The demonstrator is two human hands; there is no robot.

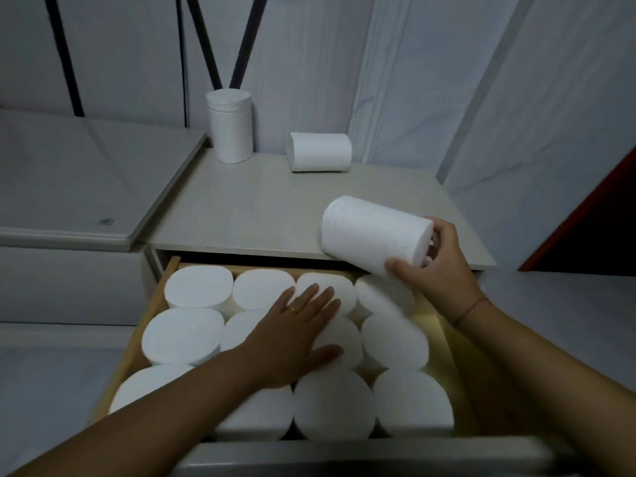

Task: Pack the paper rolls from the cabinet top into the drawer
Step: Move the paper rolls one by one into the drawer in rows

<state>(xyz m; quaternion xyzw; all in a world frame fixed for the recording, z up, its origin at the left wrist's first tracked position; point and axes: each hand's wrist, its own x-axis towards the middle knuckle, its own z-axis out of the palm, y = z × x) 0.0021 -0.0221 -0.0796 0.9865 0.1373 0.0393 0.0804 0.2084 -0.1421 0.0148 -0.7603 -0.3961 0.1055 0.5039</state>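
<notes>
One cabinet top point(261, 215), pale and flat, with the drawer point(134, 342) pulled out below its front edge. One drawer, wood-sided, filled with packed rolls point(332, 404) standing on end in three rows, round faces up, sides touching; some are hidden under the forearm. One held roll point(371, 232), on its side and tilted, over the top's front right edge above the drawer's far right corner; whether it touches the top cannot be told. One upright roll point(230, 129) at the top's back left, by the wall. One lying roll point(320, 151) on its side at the back, to the right of the upright roll and apart from it. One left hand point(296, 339), fingers straight, laid flat on the packed rolls mid-drawer. One right hand point(440, 266), thumb and fingers curled round the held roll's near end. One ring point(294, 308) on the left hand. One thin cord point(471, 306) on the right wrist.
</notes>
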